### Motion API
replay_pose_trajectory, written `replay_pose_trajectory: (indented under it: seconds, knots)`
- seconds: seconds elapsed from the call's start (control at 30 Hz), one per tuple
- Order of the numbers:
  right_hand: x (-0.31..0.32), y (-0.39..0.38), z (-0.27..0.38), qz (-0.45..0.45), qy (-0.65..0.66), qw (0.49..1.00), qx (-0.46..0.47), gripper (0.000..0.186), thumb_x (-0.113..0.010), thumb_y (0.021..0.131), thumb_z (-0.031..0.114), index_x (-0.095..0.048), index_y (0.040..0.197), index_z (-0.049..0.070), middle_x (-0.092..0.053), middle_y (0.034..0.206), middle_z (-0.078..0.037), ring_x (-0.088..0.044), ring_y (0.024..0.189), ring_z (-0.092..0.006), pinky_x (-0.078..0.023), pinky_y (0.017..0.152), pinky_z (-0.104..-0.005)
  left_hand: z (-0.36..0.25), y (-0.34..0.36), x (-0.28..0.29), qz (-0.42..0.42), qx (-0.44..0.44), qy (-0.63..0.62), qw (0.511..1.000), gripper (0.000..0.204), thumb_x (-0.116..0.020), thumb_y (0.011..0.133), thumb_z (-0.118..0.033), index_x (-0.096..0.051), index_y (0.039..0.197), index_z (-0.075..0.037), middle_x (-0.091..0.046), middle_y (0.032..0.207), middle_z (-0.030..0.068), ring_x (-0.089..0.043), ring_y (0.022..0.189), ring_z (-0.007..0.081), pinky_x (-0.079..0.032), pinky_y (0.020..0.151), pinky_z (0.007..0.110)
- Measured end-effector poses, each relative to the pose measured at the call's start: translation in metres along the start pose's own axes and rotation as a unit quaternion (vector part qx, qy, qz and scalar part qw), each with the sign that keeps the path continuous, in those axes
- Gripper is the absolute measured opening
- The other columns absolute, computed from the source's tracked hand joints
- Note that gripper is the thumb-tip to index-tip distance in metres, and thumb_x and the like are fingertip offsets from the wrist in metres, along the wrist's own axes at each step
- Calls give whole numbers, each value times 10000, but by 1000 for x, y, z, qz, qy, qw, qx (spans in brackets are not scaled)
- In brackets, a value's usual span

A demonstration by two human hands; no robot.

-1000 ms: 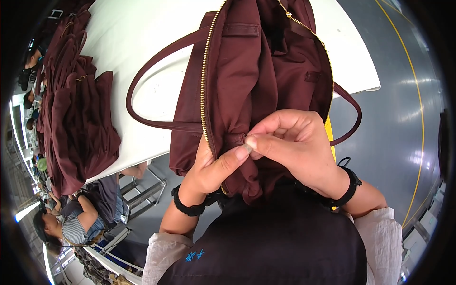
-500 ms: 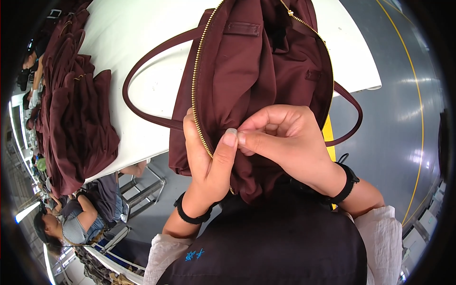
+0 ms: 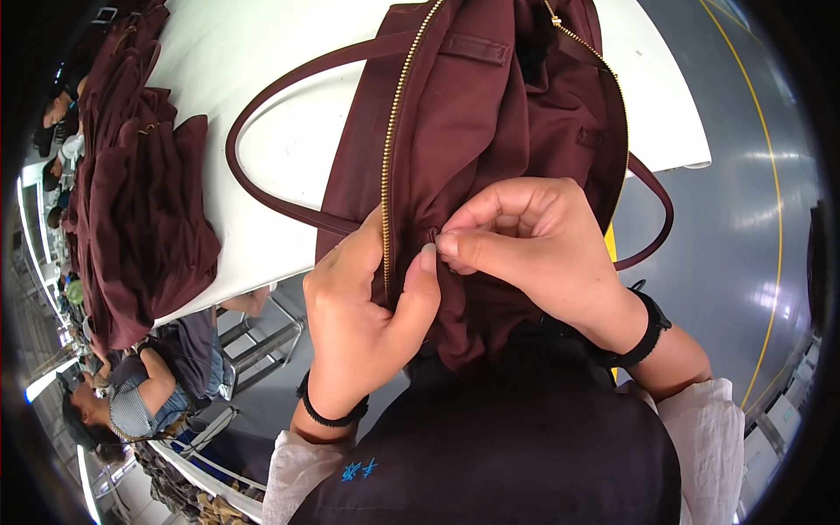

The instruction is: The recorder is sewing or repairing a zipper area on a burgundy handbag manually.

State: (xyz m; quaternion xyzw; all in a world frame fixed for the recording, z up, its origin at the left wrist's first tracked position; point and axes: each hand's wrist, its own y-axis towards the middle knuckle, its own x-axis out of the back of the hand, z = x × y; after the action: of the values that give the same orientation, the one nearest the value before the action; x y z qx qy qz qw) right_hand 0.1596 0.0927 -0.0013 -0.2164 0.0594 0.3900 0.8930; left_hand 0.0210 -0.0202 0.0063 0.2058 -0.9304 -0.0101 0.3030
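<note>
bag [image 3: 516,114]: plain dark maroon fabric, centre of frame | zipper [image 3: 389,166]: gold teeth along the bag's opening | table [image 3: 254,79]: plain white, upper left | pile of bags [image 3: 140,201]: same maroon, far left | wristbands [image 3: 643,332]: black | apron [image 3: 490,446]: black with small blue mark, bottom | floor [image 3: 744,175]: grey with yellow lines, right

left hand [image 3: 363,319], right hand [image 3: 534,245], fingers pinched together
</note>
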Motion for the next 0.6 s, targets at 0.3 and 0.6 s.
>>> replay_pose_trajectory:
  seconds: [0.3,0.6]
  knots:
    - [1,1,0,4,19,1000,8,125,-691,803,50,-687,857,-63,-686,734,-65,-613,660,-46,-476,578,-182,0,2,-5,-5,-17,40,999,390,-638,785,-38,-577,1153,76,-659,762,149,-683,697,229,-519,627,300]
    - [3,3,0,6,12,1000,-8,135,-690,806,56,-682,866,-65,-687,742,-64,-614,666,-49,-476,582,-183,0,2,-7,8,-9,55,998,377,-626,801,-51,-574,1150,80,-661,787,157,-680,696,259,-528,640,315]
